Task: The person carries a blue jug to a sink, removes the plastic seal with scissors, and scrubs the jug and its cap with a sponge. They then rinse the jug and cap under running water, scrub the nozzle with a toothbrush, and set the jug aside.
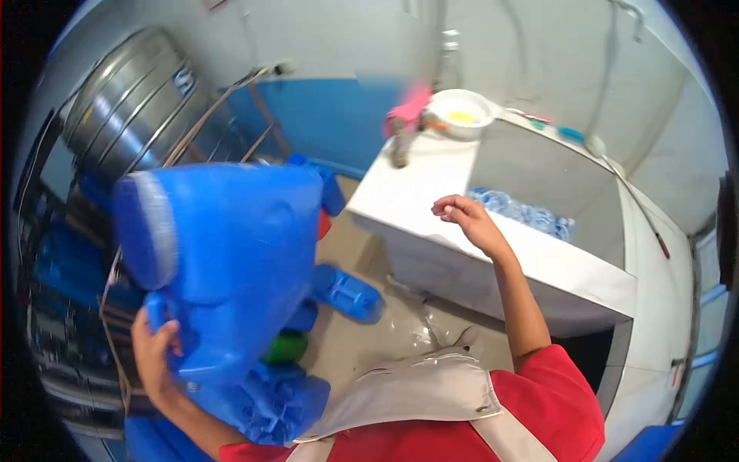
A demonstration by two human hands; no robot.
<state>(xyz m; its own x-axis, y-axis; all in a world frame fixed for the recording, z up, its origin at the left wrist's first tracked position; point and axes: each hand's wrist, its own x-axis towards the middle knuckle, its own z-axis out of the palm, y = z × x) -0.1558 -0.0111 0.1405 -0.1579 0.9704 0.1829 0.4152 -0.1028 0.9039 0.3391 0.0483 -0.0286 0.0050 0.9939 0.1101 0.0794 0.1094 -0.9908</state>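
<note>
My left hand (156, 344) is wrapped round the handle of a large blue plastic jug (250, 239). The jug is raised at my left, with its broad round end facing left and slightly blurred. Over the front edge of the white tiled counter (416, 181) hovers my right hand (468, 218), its fingers loosely bent with nothing in them. Just beyond that hand, the sunken basin holds a heap of blue-and-white items (523, 214), too small to name.
Several blue jugs lie on the floor, one (348, 294) beside the counter and others (281, 400) near my apron. A white bowl (462, 113) with something yellow and a pink cloth (408, 108) sit near the tap (399, 142). A long-handled brush (635, 192) rests along the basin ledge.
</note>
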